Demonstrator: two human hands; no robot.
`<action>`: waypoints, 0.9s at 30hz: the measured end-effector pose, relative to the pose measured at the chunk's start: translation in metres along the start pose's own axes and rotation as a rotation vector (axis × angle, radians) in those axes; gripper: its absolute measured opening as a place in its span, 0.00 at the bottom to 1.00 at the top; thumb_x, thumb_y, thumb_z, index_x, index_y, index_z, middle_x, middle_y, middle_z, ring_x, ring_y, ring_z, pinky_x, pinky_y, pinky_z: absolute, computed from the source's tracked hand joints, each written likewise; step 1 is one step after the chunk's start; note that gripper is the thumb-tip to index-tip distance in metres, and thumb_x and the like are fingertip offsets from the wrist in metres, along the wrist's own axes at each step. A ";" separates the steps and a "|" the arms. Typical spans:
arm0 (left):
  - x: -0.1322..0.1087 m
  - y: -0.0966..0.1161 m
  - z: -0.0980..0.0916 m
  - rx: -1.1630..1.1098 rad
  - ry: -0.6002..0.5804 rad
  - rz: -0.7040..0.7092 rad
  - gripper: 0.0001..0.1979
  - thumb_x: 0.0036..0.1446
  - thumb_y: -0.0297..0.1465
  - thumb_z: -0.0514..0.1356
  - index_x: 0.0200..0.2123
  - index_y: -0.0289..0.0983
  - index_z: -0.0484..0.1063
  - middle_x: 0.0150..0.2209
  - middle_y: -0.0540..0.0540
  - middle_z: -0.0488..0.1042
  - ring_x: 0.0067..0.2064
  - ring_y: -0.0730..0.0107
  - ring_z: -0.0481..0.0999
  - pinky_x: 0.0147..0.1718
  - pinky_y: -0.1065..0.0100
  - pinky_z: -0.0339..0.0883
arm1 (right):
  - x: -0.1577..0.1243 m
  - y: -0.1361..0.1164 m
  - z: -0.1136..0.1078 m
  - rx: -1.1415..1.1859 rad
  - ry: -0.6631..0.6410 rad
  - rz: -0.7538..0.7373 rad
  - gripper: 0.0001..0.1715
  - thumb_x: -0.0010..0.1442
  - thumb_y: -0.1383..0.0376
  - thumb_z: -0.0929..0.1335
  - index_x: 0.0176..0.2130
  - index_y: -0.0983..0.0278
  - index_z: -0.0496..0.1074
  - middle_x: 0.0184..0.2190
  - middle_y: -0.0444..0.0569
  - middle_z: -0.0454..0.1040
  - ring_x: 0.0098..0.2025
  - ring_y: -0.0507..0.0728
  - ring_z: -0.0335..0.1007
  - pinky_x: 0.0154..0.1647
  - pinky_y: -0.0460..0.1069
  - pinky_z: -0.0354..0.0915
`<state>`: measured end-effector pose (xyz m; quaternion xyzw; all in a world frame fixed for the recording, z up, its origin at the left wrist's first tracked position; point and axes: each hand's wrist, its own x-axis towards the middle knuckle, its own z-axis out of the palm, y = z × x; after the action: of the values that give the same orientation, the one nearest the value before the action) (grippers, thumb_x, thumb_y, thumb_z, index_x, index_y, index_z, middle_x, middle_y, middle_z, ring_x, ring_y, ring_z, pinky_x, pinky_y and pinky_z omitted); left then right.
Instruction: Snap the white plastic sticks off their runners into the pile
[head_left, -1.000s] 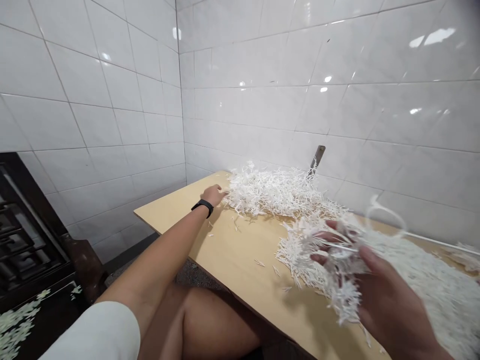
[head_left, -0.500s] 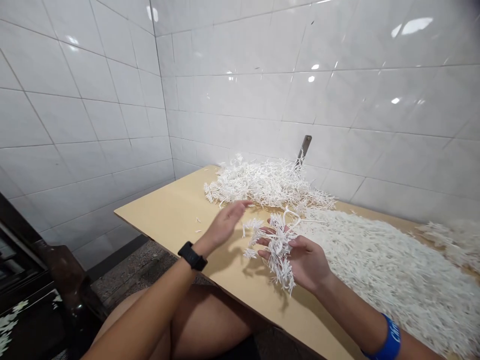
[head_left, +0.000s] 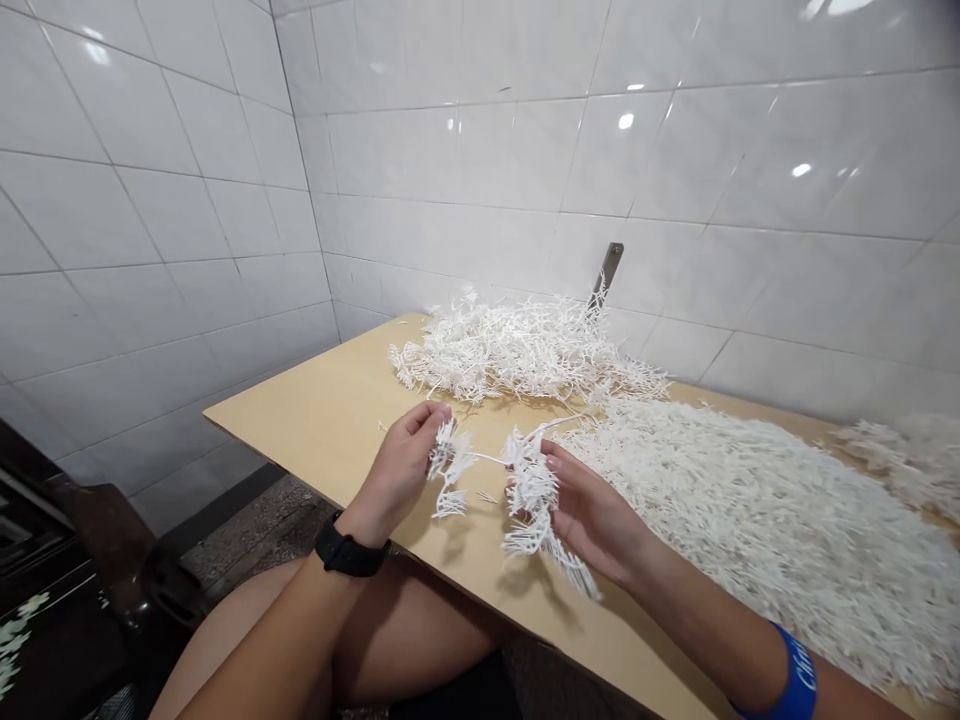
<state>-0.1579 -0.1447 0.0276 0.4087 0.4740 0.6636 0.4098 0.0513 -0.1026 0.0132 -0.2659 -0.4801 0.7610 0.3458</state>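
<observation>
My left hand (head_left: 409, 460) pinches a small tip of a white plastic sprig, with thin fringed ends hanging below the fingers. A thin stem runs from it to the larger part of the white sprig (head_left: 534, 485), which my right hand (head_left: 592, 510) grips with its fingers partly hidden behind the fringe. Both hands are above the tan tabletop (head_left: 300, 405). Behind them lies a tangled heap of similar white sprigs (head_left: 517, 350). Beside my right forearm spreads a broad layer of small loose white pieces (head_left: 750, 510).
A metal bar (head_left: 611, 265) stands up behind the heap, near the tiled wall (head_left: 465, 160). Another white pile (head_left: 900, 455) lies at the far right. A dark chair-like piece (head_left: 112, 550) is at the left, beyond the table's edge.
My left hand, open and apart before, has come down and closed on a part of the sprig. The sprig now stretches between both hands. The view has tilted slightly.
</observation>
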 end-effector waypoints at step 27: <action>-0.087 0.008 0.031 0.444 -0.686 -0.171 0.11 0.61 0.36 0.54 0.38 0.40 0.75 0.29 0.45 0.77 0.29 0.66 0.76 0.29 0.65 0.71 | -0.003 0.040 0.008 -0.453 0.073 -0.404 0.20 0.60 0.67 0.64 0.52 0.57 0.64 0.51 0.51 0.70 0.51 0.56 0.69 0.50 0.54 0.67</action>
<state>-0.1018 -0.2187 0.0280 0.6436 0.4738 0.3344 0.4994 0.0361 -0.1213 -0.0202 -0.2625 -0.6682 0.5402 0.4391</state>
